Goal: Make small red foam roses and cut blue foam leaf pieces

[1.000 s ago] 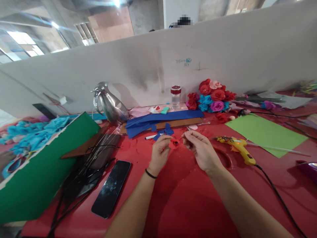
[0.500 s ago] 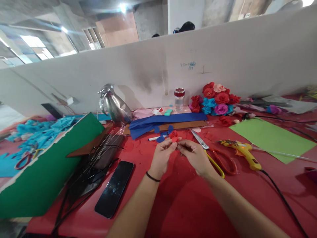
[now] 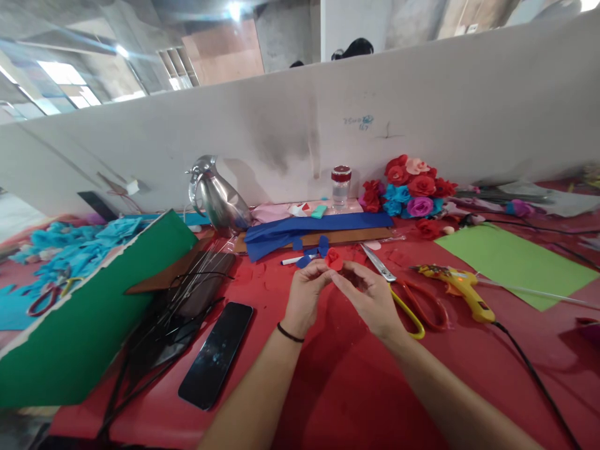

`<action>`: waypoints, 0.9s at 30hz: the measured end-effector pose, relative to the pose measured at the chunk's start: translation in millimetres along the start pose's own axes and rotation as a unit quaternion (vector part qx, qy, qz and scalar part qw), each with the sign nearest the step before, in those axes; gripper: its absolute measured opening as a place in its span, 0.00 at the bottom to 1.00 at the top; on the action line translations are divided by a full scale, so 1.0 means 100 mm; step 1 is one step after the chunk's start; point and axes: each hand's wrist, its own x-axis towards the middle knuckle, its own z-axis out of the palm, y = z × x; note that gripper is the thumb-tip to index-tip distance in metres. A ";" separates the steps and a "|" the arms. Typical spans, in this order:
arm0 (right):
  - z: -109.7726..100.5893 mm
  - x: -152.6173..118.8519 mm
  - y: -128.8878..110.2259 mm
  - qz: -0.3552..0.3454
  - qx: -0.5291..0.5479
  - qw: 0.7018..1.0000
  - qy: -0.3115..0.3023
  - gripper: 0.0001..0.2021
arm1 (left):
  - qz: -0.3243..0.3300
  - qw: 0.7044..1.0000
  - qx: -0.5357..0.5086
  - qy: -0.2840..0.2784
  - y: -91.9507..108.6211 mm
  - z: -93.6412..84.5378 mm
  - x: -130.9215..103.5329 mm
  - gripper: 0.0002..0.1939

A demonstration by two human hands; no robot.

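Note:
Between my fingertips is a small red paper flower point(image 3: 333, 258), held above the red tabletop. My left hand point(image 3: 307, 290) is closed on its left side, thumb and fingers pinching it from below. My right hand point(image 3: 368, 294) meets it from the right, its fingers pressed to the flower's lower part; the flower's base is hidden by the fingertips. Just right of my right hand lie scissors point(image 3: 403, 300) with one yellow and one red handle. Blue paper petals point(image 3: 322, 245) and a white marker point(image 3: 291, 260) rest beyond my left hand.
A yellow glue gun point(image 3: 457, 287) with a black cord lies at right beside a green sheet point(image 3: 520, 262). Left are a phone point(image 3: 216, 355), black cables and a green board point(image 3: 103, 319). Behind stand a steel jug point(image 3: 220, 197), a jar point(image 3: 340, 187) and a paper-flower bunch point(image 3: 417, 187).
My right hand's fingers have shifted up and left, closer to the left fingertips at the flower. The flower has tilted and moved slightly right.

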 end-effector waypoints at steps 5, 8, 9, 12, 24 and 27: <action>0.00 0.01 0.02 -0.029 -0.093 0.994 0.057 0.12 | -0.001 0.998 0.058 -0.025 0.05 0.04 -0.03 0.07; -0.03 0.03 0.07 -0.075 -0.150 0.983 0.073 0.17 | 0.026 0.993 0.113 -0.013 0.09 0.03 -0.04 0.02; -0.04 0.04 0.08 -0.093 -0.165 0.979 0.075 0.17 | 0.041 0.991 0.129 -0.001 0.10 0.02 -0.04 0.01; -0.06 0.05 0.10 -0.142 -0.199 0.966 0.079 0.12 | 0.077 0.983 0.168 0.017 0.12 0.00 -0.06 0.03; -0.04 0.03 0.17 -0.135 -0.253 0.955 0.076 0.14 | 0.122 0.970 0.206 0.033 0.19 0.05 -0.10 0.08; -0.03 0.03 0.14 -0.115 -0.240 0.961 0.079 0.16 | 0.075 0.984 0.154 0.040 0.20 0.08 -0.11 0.09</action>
